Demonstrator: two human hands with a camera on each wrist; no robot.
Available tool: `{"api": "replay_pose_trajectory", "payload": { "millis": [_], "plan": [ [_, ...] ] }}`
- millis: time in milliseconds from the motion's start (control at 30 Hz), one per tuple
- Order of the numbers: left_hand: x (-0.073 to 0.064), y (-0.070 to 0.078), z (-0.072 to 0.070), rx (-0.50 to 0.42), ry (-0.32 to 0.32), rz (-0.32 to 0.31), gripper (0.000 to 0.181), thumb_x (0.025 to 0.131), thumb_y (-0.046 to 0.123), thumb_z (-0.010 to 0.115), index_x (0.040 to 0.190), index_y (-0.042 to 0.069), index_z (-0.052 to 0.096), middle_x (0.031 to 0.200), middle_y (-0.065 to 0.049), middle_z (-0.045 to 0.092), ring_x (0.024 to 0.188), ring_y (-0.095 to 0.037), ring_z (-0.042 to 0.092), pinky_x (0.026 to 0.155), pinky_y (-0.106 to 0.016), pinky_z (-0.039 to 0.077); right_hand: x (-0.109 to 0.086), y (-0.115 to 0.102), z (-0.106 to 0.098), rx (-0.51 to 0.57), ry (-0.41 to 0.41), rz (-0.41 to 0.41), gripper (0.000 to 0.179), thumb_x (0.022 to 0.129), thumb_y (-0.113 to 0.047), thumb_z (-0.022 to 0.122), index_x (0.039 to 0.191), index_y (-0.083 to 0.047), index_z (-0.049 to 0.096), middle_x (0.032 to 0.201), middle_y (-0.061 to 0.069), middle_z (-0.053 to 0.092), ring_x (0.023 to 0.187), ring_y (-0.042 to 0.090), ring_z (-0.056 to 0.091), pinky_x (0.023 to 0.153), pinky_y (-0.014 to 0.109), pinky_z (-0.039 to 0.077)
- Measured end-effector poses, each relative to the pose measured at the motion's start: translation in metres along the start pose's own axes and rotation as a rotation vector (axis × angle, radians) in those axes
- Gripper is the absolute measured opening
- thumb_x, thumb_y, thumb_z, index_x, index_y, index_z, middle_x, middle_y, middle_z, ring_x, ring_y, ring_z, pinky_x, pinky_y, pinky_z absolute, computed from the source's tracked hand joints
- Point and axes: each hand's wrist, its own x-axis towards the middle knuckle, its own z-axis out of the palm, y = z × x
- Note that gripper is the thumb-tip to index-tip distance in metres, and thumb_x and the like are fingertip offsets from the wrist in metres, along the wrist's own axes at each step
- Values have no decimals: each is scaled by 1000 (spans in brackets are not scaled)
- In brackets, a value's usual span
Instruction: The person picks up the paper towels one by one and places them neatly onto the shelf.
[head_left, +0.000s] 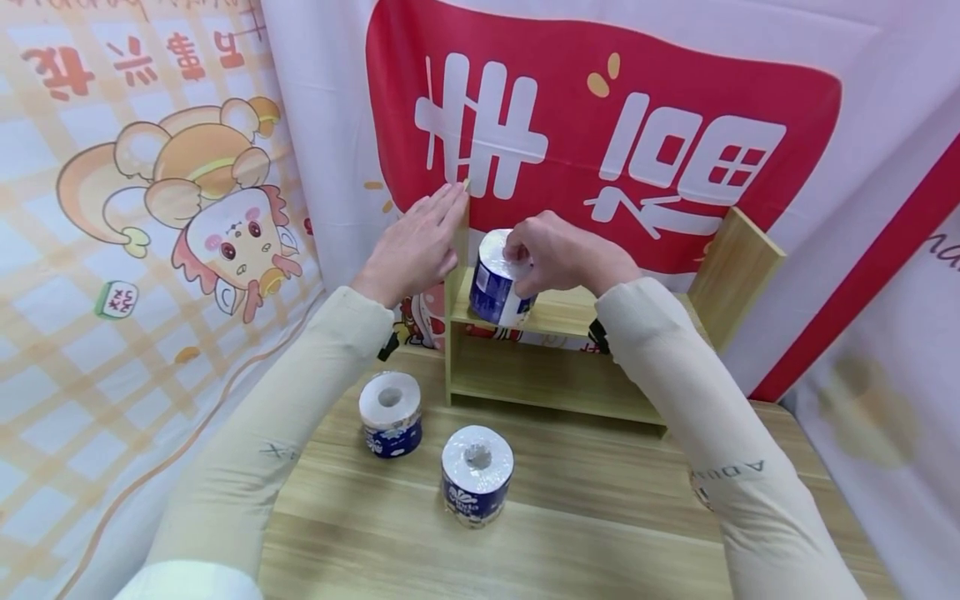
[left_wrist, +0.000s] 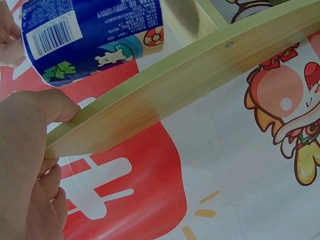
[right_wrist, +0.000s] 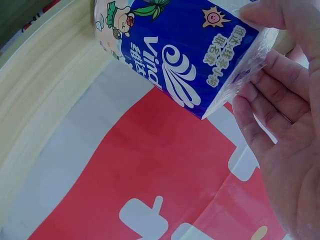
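Note:
My right hand (head_left: 566, 252) pinches the upper rim of a blue-and-white wrapped toilet roll (head_left: 491, 292) on the upper board of a small wooden shelf (head_left: 577, 310). In the right wrist view, its thumb lies on the blue label (right_wrist: 185, 60) and the other fingers bend at the plastic-covered end. My left hand (head_left: 416, 246) grips the top of the shelf's left side panel (left_wrist: 165, 90), thumb on one face and fingers on the other. Two more toilet rolls stand upright on the table, one by the shelf's left foot (head_left: 390, 417), the other nearer the front (head_left: 477, 479).
The shelf's lower compartment (head_left: 555, 371) opens toward me, and its right side panel (head_left: 731, 275) rises at the back right. Behind it hangs a white curtain with a red printed banner (head_left: 570, 100). A checked, cartoon-printed curtain (head_left: 150, 333) borders the wooden table (head_left: 600, 533) on the left.

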Motion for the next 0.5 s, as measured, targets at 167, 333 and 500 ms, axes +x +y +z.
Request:
{"api": "replay_pose_trajectory", "payload": {
  "millis": [167,333,500],
  "plan": [
    [-1,0,0,-3,2,-1,81,104,25,58,169,3,15,178,-15,19,166,-32,16,135,-45,21,5,3,2,6,5,1,39,84,-23,89,119,-12,75,113,6,74,104,23,66,91,40,65],
    [0,0,0,-15,9,-5,82,103,24,60,169,4,16,178,-14,20,166,-32,17,135,-45,22,9,3,5,16,4,9,40,84,-22,89,120,-13,75,114,5,74,104,23,66,90,40,66],
    [1,0,0,-25,0,-4,81,104,25,59,169,4,15,178,-14,18,166,-33,16,135,-45,21,13,3,8,20,-2,16,39,84,-22,89,119,-11,75,113,7,74,103,24,66,90,41,66]
  ]
}}
